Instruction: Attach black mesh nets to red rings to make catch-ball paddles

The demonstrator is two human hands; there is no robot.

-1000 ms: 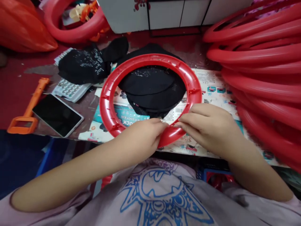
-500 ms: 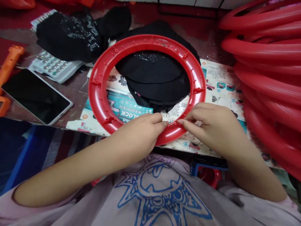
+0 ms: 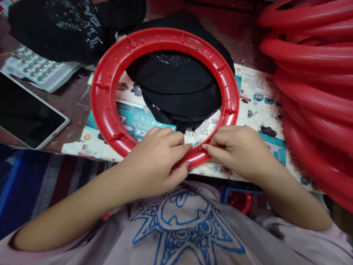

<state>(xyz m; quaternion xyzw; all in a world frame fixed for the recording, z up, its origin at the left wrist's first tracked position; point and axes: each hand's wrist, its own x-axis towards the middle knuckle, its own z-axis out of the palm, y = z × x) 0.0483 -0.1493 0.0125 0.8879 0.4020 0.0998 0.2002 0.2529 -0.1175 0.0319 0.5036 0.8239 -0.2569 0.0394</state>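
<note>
While fingers of my left hand (image 3: 154, 162) and right hand (image 3: 239, 152) pinch its near rim, red plastic ring (image 3: 102, 106) lies over table (image 3: 78, 105), framing black mesh (image 3: 179, 88). Risk, I judge: uneven grip, the ring slips and snags the mesh.

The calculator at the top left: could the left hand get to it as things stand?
Probably yes: the calculator lies in the open beyond the phone, but the left hand grips the red ring and must let go first.

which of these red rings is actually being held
The lone ring lying over the black mesh in the middle: left hand and right hand both pinch its near edge. The stacked rings at right are untouched.
</note>
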